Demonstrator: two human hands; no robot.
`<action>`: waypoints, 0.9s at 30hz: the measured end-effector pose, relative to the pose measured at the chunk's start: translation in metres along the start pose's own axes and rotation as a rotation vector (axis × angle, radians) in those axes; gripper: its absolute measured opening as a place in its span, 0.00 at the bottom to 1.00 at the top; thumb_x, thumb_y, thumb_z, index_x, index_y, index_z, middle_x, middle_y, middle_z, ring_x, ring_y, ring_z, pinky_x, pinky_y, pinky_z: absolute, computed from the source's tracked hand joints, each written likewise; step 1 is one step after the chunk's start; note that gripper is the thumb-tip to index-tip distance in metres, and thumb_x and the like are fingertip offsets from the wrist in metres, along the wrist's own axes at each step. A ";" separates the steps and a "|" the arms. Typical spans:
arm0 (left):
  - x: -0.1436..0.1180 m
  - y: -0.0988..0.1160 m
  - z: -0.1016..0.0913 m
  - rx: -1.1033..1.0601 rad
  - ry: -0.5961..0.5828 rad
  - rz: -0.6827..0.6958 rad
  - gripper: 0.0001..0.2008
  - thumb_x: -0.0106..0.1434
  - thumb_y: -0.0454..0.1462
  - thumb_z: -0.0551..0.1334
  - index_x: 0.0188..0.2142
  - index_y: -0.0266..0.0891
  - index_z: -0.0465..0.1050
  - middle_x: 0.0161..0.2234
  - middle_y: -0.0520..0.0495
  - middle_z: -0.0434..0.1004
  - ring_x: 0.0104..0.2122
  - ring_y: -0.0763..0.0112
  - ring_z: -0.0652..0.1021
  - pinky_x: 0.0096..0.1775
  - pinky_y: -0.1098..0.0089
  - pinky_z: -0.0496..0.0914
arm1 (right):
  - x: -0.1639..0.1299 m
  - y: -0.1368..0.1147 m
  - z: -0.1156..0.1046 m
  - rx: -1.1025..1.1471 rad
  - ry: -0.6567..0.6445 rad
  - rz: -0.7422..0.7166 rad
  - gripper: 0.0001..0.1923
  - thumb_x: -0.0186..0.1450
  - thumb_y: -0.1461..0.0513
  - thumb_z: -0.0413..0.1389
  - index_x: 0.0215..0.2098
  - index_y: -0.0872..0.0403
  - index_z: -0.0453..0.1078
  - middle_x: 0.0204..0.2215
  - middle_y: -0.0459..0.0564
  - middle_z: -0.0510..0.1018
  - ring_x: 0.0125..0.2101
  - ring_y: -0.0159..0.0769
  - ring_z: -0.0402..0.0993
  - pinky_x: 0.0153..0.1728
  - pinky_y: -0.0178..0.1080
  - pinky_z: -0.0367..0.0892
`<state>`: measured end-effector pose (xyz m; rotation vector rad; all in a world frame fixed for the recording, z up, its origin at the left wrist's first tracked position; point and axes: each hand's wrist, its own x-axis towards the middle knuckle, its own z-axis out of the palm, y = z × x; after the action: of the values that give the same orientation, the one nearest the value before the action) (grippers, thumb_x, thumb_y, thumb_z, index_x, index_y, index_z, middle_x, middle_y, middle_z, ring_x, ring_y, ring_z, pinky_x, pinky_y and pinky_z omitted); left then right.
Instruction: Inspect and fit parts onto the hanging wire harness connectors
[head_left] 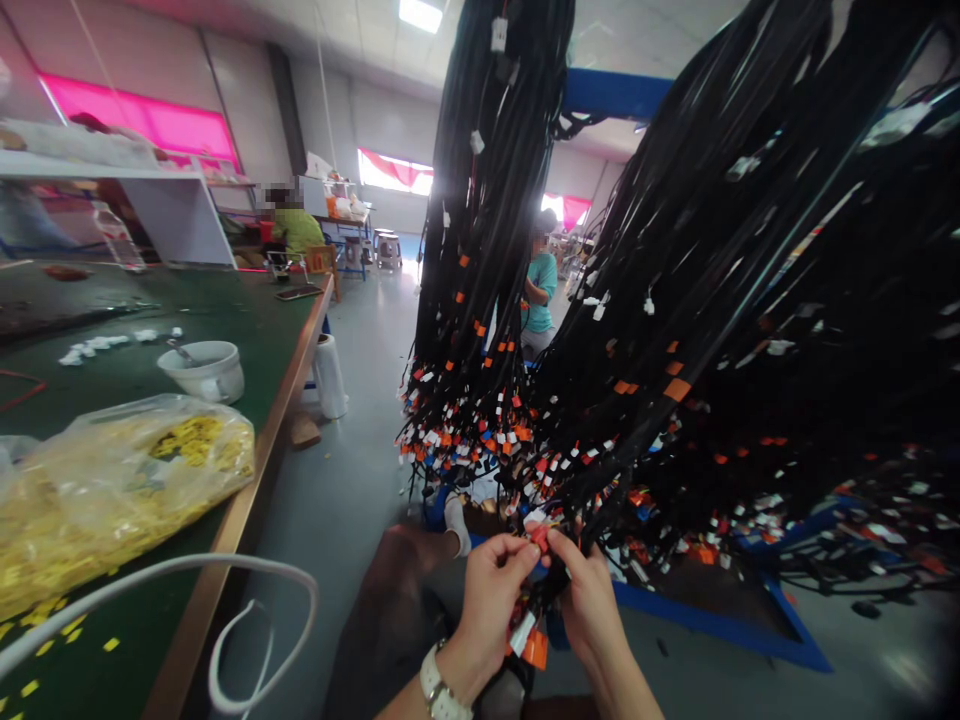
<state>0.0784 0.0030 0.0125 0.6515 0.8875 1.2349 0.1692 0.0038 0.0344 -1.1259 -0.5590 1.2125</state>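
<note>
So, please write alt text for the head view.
A person's left hand and right hand hold a red connector before hanging black wire harnesses; on the left, a green table bears a white mug and bagged yellow pieces.

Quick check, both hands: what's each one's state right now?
Left hand: closed, pinching a red connector.
Right hand: closed, pinching the same red connector from the other side.
</note>
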 end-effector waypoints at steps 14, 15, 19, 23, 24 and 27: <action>0.002 -0.001 0.005 0.054 0.102 0.024 0.13 0.48 0.42 0.68 0.25 0.32 0.76 0.24 0.45 0.77 0.25 0.72 0.72 0.29 0.74 0.64 | 0.005 0.010 0.000 -0.037 0.057 -0.059 0.20 0.49 0.57 0.66 0.38 0.56 0.72 0.29 0.48 0.81 0.31 0.39 0.76 0.36 0.38 0.68; 0.002 0.000 0.006 0.059 0.103 0.023 0.12 0.48 0.42 0.68 0.24 0.32 0.75 0.24 0.45 0.76 0.24 0.73 0.71 0.29 0.75 0.63 | 0.005 0.010 0.000 -0.031 0.051 -0.054 0.20 0.49 0.57 0.66 0.39 0.56 0.72 0.29 0.48 0.81 0.31 0.39 0.76 0.36 0.38 0.68; 0.000 0.000 0.005 0.051 0.107 0.016 0.11 0.50 0.41 0.67 0.25 0.32 0.75 0.23 0.48 0.74 0.23 0.76 0.69 0.28 0.76 0.63 | 0.003 0.006 0.003 -0.016 0.040 -0.031 0.20 0.48 0.58 0.66 0.38 0.56 0.73 0.29 0.48 0.81 0.31 0.39 0.76 0.36 0.38 0.69; 0.000 -0.001 0.004 0.013 0.092 0.026 0.12 0.50 0.41 0.67 0.26 0.32 0.74 0.25 0.46 0.75 0.25 0.74 0.70 0.30 0.76 0.64 | 0.001 0.003 0.005 0.017 0.041 0.000 0.16 0.47 0.59 0.66 0.34 0.56 0.74 0.27 0.48 0.81 0.30 0.38 0.75 0.34 0.36 0.69; 0.000 -0.001 0.004 0.012 0.091 0.029 0.13 0.50 0.42 0.67 0.26 0.31 0.74 0.25 0.45 0.76 0.26 0.74 0.71 0.30 0.75 0.64 | 0.001 0.002 0.005 0.028 0.043 0.006 0.15 0.47 0.60 0.66 0.32 0.56 0.74 0.27 0.48 0.81 0.29 0.38 0.75 0.33 0.36 0.69; 0.001 -0.001 0.004 0.020 0.105 0.029 0.13 0.50 0.42 0.67 0.27 0.32 0.74 0.25 0.45 0.76 0.26 0.73 0.72 0.30 0.75 0.65 | 0.001 0.000 0.006 0.053 0.066 0.015 0.13 0.45 0.61 0.67 0.29 0.56 0.75 0.26 0.48 0.80 0.26 0.36 0.74 0.29 0.35 0.69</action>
<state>0.0827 0.0036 0.0136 0.6221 0.9811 1.2971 0.1644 0.0071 0.0365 -1.1229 -0.4664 1.1918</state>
